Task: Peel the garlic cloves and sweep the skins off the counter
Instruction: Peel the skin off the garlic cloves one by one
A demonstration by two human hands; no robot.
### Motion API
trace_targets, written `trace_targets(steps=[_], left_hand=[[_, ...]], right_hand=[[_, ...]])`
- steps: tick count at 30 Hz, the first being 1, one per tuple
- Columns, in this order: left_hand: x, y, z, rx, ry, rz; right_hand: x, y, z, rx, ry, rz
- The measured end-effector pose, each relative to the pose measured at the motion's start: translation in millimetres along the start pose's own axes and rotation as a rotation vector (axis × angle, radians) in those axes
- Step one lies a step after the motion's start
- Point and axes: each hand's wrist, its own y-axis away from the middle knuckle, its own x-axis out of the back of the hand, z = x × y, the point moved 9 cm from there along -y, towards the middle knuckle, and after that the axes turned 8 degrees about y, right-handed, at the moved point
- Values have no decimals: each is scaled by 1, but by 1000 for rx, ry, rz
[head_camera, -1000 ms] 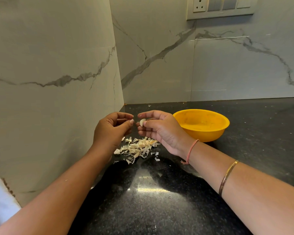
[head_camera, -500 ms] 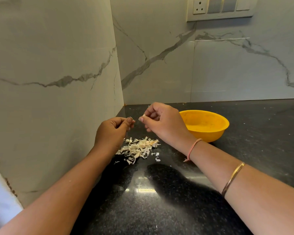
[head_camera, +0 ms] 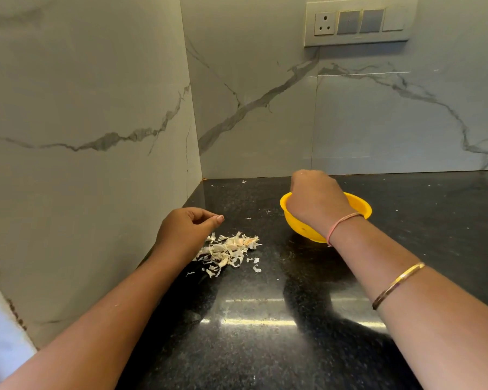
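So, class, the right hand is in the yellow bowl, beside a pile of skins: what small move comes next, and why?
Probably lift the right hand out of the bowl toward the left hand: its fingers are hidden inside, and the left hand is by the skins.

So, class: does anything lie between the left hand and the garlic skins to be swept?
Nothing visible does. The left hand is right beside the garlic skins on the counter; the yellow bowl and right hand are off to the right.

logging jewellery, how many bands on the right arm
2: a pink thread round the wrist and a gold bangle further up the forearm. Their undersides are hidden.
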Motion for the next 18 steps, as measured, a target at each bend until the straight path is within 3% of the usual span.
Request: trace_targets(steps=[7, 12, 15, 18], left_hand=[[-6, 0, -1, 0, -70, -89], [-22, 5, 3, -32, -137, -237], [-33, 9, 0, -55, -250, -326], [-35, 8, -2, -61, -322, -349]], right_hand=[[2, 2, 0, -4, 84, 34], [16, 9, -39, 339, -204, 210], [-9, 25, -74, 537, -261, 30], [-47, 35, -88, 583, -173, -213]])
